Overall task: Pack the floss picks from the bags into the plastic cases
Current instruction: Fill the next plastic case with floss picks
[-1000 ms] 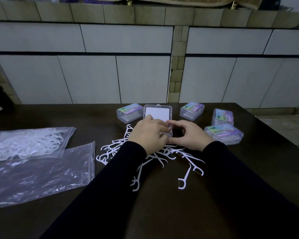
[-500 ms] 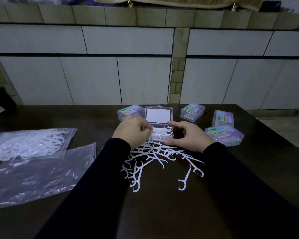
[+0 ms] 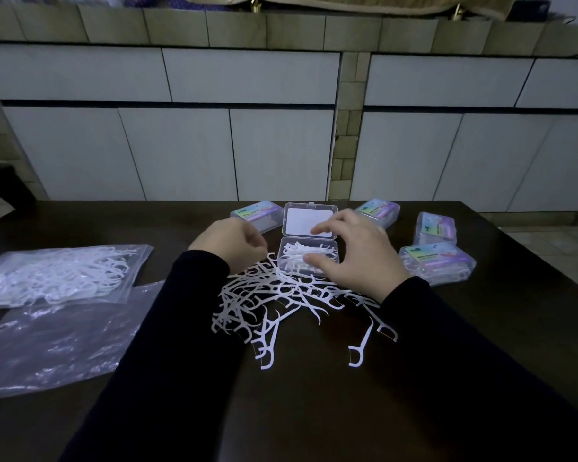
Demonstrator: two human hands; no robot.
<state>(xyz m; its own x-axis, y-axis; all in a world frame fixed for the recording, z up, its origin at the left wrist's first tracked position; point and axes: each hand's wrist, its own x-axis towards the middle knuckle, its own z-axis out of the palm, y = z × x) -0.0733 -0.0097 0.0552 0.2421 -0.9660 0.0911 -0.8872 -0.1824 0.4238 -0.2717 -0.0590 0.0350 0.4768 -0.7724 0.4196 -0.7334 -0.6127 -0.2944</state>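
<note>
From the head view we see an open clear case (image 3: 309, 258) at the centre of the frame on the dark surface (image 3: 314, 411), its lid (image 3: 309, 221) raised toward the wall and white floss picks lying in its tray. Our right hand (image 3: 357, 255) spreads over the case, its fingers (image 3: 321, 230) apart and straight, one tip at the lid's edge and the thumb at the tray's near rim. Our left hand (image 3: 231, 243) sits just left of the case with curled fingers; we cannot tell whether they pinch a pick. A loose heap of floss picks (image 3: 274, 301) lies below the case. At the left of the frame a bag of picks (image 3: 57, 275) rests above an empty bag (image 3: 57, 335). Four closed cases (image 3: 436, 263) sit around the open one.
</note>
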